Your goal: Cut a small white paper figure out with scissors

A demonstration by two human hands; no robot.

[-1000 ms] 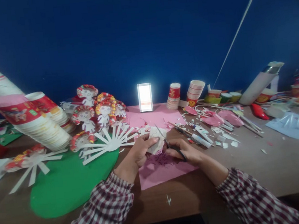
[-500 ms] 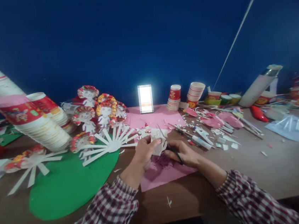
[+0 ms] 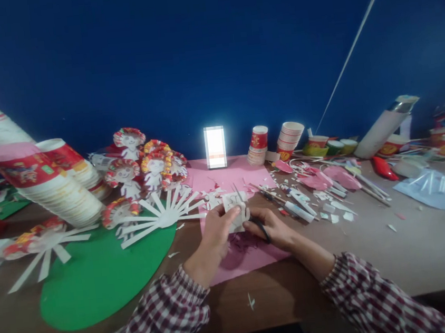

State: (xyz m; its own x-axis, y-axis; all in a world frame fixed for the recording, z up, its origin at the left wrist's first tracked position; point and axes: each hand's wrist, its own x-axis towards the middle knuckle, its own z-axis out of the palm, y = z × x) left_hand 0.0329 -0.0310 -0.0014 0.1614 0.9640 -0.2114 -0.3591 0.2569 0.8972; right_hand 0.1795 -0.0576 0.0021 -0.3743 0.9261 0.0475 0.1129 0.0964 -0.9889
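Observation:
Pinched in my left hand is a small piece of white paper with dark drawn lines. My right hand grips a pair of scissors by the dark handles. The blades point up and away, at the right edge of the paper; whether they are apart is hard to see. Both hands are above a pink sheet, where dark scraps lie below the paper. To the left, a white paper cup cut into splayed strips rests partly over a green oval sheet.
Stacked paper cups lean at the left beside paper dolls with red and yellow frills. Two shorter cup stacks stand at the back. Pens, white scraps and pink pieces litter the right, near a red object.
The paper in my left hand has turned slightly, and the scissors have shifted a little against its edge. The whole view has moved slightly; the things on the table stay put.

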